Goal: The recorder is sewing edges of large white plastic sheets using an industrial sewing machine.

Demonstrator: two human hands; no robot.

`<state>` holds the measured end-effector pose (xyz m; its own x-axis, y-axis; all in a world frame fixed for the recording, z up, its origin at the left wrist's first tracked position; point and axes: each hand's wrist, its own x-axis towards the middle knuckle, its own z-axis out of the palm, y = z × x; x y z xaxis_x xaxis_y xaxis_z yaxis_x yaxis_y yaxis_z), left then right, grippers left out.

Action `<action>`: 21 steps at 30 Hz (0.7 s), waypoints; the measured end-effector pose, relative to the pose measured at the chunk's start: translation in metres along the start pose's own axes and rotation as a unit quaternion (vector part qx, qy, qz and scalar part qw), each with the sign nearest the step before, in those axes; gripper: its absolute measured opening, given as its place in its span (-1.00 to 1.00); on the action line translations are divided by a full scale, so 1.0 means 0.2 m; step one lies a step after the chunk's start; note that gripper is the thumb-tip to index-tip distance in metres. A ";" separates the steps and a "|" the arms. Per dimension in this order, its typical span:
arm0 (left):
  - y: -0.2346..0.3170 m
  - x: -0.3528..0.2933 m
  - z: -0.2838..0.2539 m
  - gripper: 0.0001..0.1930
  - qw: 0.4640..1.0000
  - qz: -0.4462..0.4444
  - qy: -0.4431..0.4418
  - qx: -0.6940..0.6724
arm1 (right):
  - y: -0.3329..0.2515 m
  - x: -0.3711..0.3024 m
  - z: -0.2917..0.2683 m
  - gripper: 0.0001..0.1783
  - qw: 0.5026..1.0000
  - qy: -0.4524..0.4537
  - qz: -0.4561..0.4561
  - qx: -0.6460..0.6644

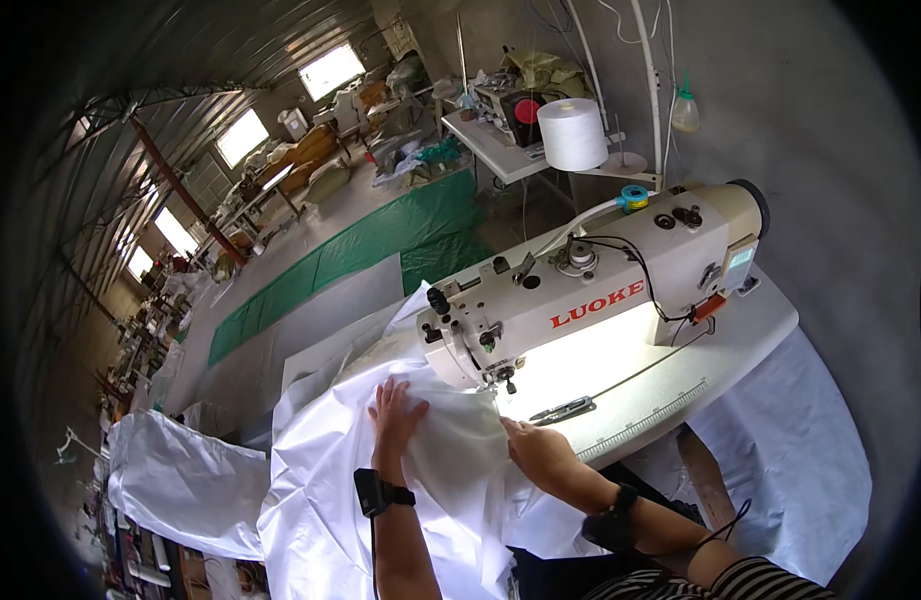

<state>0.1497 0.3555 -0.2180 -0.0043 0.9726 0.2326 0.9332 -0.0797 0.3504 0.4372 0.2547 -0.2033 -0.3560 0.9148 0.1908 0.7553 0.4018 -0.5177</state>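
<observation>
A large sheet of white fabric (320,470) drapes over the near left of a sewing machine (590,290) and hangs off the front. My left hand (394,412) lies flat on it, fingers spread, left of the needle area. Just right of and below the presser foot (496,388), my right hand (540,450) is closed, its fingertips pinching the fabric's right edge. The exact grip is partly hidden by the hand. A slim pair of thread snips (563,411) rests on the lit machine bed, a little beyond my right hand.
A white thread cone (572,134) stands behind the machine, near a side table (495,148). The machine tabletop (770,310) curves round at the right, with more white cloth (790,440) hanging below. Green sheeting (320,270) covers the floor beyond. Piled materials line the far wall.
</observation>
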 end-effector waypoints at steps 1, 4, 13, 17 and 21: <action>0.05 -0.04 -0.04 -0.42 1.000 0.003 0.019 -0.019 | 0.03 -0.11 -0.04 -0.45 0.988 0.067 -0.028 0.133; 0.34 -0.56 -0.08 -0.70 0.938 0.005 0.218 -0.268 | 0.14 -0.51 -0.10 -0.28 0.960 0.111 0.000 0.255; 0.70 -1.78 0.49 -0.52 0.974 -0.139 0.164 -0.073 | 0.23 -1.16 0.04 -0.64 0.920 -0.171 0.092 0.340; 0.33 -1.82 0.28 -0.86 0.786 -0.341 0.103 -0.505 | 0.24 -1.15 -0.21 -0.73 0.974 -0.097 0.075 0.190; 0.18 -1.85 -0.02 -0.81 0.834 -0.291 0.095 -0.459 | 0.18 -1.07 -0.28 -0.79 0.974 0.051 -0.012 0.223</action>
<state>0.1829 -0.0074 -0.2874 -0.4985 0.8598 -0.1105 0.0845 0.1751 0.9809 0.5715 0.0758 -0.2162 -0.2967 0.9140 0.2768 0.4263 0.3861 -0.8180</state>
